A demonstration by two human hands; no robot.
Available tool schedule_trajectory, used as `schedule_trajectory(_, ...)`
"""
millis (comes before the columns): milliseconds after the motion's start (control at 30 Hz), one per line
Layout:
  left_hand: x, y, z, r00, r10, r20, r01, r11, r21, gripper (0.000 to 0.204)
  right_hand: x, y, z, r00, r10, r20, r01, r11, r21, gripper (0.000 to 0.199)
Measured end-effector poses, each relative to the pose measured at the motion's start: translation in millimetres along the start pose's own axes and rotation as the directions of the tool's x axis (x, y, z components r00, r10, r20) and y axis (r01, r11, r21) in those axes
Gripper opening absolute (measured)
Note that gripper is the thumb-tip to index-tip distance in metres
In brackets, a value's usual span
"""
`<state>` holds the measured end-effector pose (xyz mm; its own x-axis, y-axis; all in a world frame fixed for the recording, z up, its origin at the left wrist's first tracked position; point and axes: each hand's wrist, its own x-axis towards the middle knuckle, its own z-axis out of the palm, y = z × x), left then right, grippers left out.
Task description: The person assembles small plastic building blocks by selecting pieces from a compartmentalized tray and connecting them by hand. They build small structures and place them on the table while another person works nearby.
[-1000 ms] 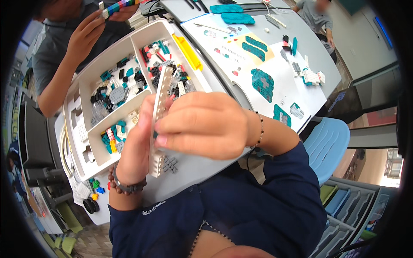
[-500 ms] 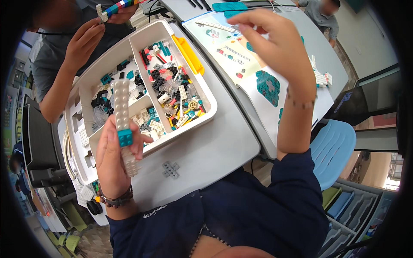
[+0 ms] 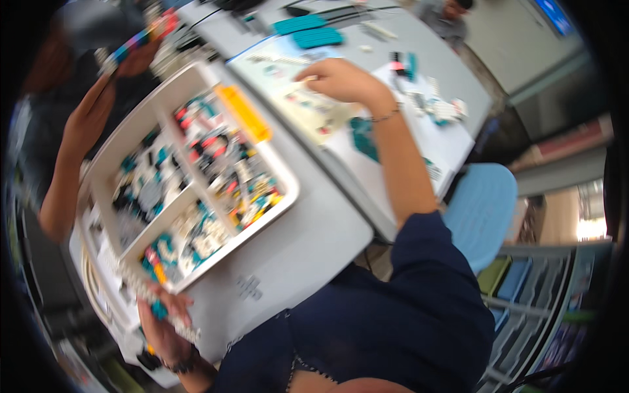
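Note:
My left hand (image 3: 162,334), low at the left beside the sorting tray (image 3: 267,216), is closed round a long white studded beam (image 3: 134,281) with a teal brick (image 3: 159,309) at its middle. Over the printed picture sheet (image 3: 275,77) on the far table reaches my right hand (image 3: 344,82). Its fingers are bent together near the sheet; what they pinch, if anything, is too blurred to make out. A long thin white beam (image 3: 278,59) lies on the sheet close to those fingers. On the near table lies a grey cross-shaped piece (image 3: 249,287).
Loose bricks fill the tray's compartments, and a yellow piece (image 3: 244,112) sits along its edge. Teal plates (image 3: 318,37) and a white built piece (image 3: 445,110) lie on the far table. Another person's hand (image 3: 88,121) is near a multicoloured brick strip (image 3: 134,46). A blue chair (image 3: 481,209) stands right.
My left hand has dropped down and left with the beam, away from over the tray. The right hand has moved lower over the sheet. The whole view has shifted and blurred.

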<state>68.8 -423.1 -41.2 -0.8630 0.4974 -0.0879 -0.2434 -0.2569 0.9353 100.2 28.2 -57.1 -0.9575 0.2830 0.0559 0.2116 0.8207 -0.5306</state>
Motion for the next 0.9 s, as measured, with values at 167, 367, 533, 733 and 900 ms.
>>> schedule_trajectory(167, 0, -1, -7, 1.000, -0.020, 0.008, 0.021, 0.987, -0.161, 0.028, -16, -37, -26, 0.989, 0.132, 0.064, -0.136, 0.989, 0.056, 0.030)
schedule_trajectory(367, 6, 1, 1, 0.999, 0.034, 0.027, -0.030, 0.987, -0.156, 0.025, -50, 80, -88, 0.868, 0.416, -0.272, -0.335, 0.894, 0.298, 0.028)
schedule_trajectory(533, 2, 1, -8, 0.994, 0.041, 0.101, -0.023, 0.984, -0.176, 0.024, -53, 167, -114, 0.737, 0.583, -0.343, -0.623, 0.782, -0.009, 0.020)
schedule_trajectory(733, -2, 1, -3, 1.000, 0.012, 0.026, -0.005, 0.964, -0.267, 0.027, -32, 124, -84, 0.947, 0.284, -0.152, -0.265, 0.955, 0.132, 0.025)
schedule_trajectory(900, 1, -1, -6, 0.995, -0.028, 0.094, 0.055, 0.952, -0.301, 0.036, -57, -17, -57, 0.999, -0.017, 0.032, 0.006, 0.947, 0.323, 0.025)
